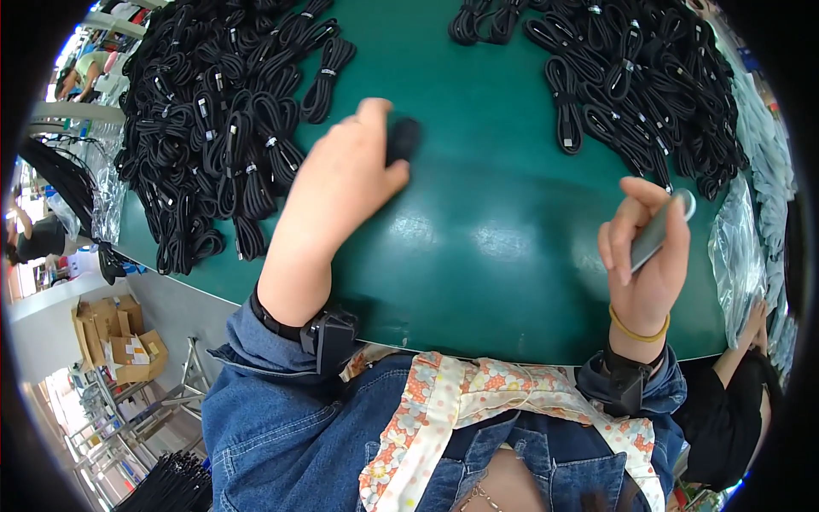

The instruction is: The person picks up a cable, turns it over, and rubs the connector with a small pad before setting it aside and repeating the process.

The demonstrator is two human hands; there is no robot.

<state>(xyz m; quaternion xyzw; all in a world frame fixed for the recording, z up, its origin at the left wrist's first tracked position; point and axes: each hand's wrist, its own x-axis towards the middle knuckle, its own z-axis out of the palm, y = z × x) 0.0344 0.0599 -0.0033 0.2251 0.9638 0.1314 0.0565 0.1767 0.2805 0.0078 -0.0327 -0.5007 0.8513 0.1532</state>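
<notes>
My left hand is over the green table with a small black bundle, probably a coiled cable, between thumb and fingers. Motion smears the bundle, and the hand hides part of it. On the right, my right hand is closed around a slim grey stick-like tool with a round silvery end; its lower part disappears behind the fingers. Coiled black cables are heaped beside my left hand. Another heap of coiled black cables lies beyond my right hand.
The green tabletop curves along my body. Clear plastic bags line its right edge, where another person's arm reaches in. Long black cables hang at the left. Cardboard boxes stand on the lower left.
</notes>
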